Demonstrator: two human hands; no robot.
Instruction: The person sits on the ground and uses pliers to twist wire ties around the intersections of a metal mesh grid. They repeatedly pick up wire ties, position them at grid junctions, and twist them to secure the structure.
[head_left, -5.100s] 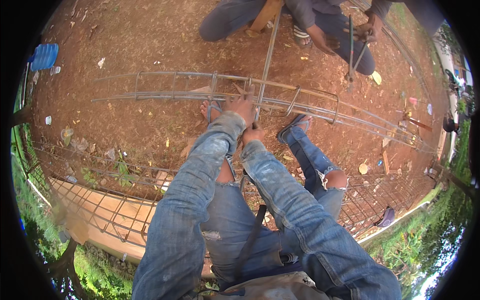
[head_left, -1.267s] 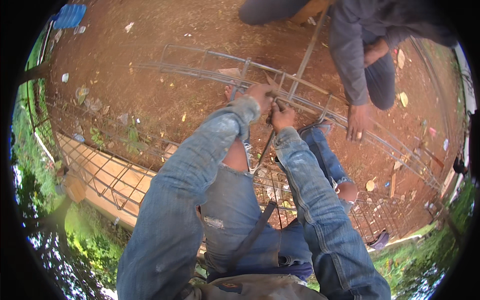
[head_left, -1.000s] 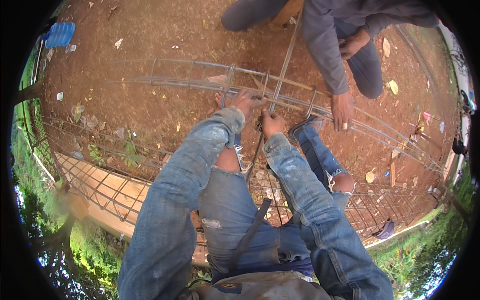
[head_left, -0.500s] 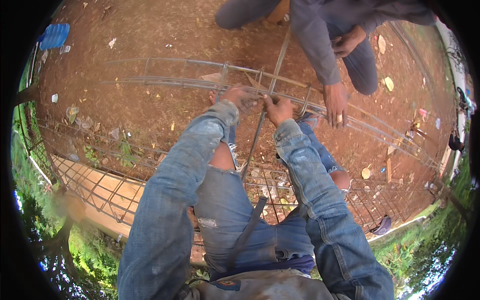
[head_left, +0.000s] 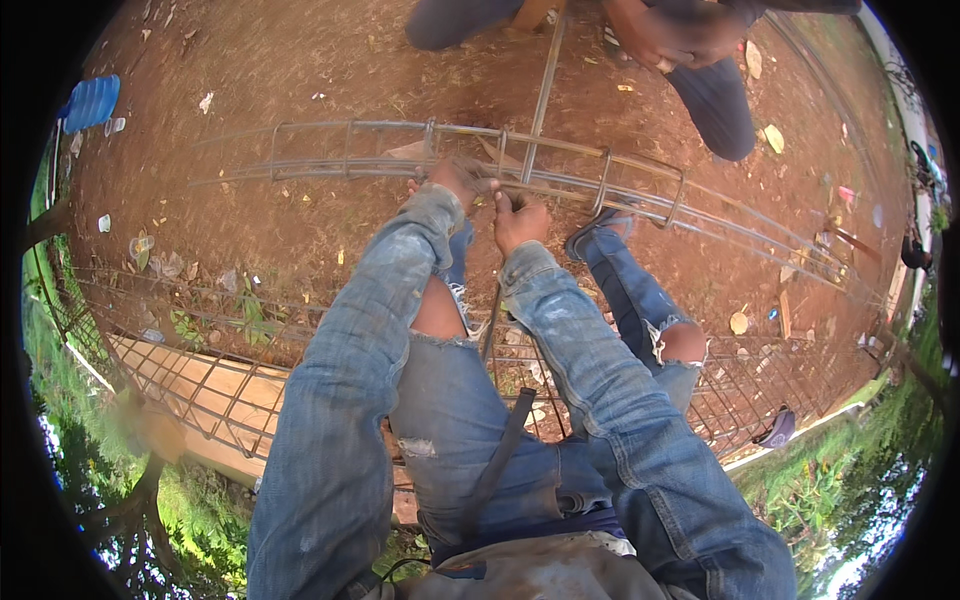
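A long rebar cage [head_left: 560,178] of thin steel bars with square stirrups lies crosswise before me, over a straight support bar [head_left: 541,95]. My left hand [head_left: 458,183] is closed around the near bars of the cage, its fingertips partly hidden. Just right of it, my right hand [head_left: 522,222] pinches thumb and finger together at the near edge of the cage. Whatever sits between those fingers is too small to make out. One stirrup [head_left: 604,181] stands to the right of my hands. Another stirrup [head_left: 431,140] is close to my left hand.
Across the cage a co-worker squats, both hands [head_left: 665,40] together and blurred. Nearer me, more steel mesh [head_left: 215,385] stretches beside a wooden board [head_left: 190,392]. A blue plastic container [head_left: 92,102] lies far left. Leaves and litter dot the red soil [head_left: 330,60].
The co-worker's hand has let go of the cage and drawn back to the other hand. My right hand has shifted slightly left, nearer my left hand. My right knee has swung outward.
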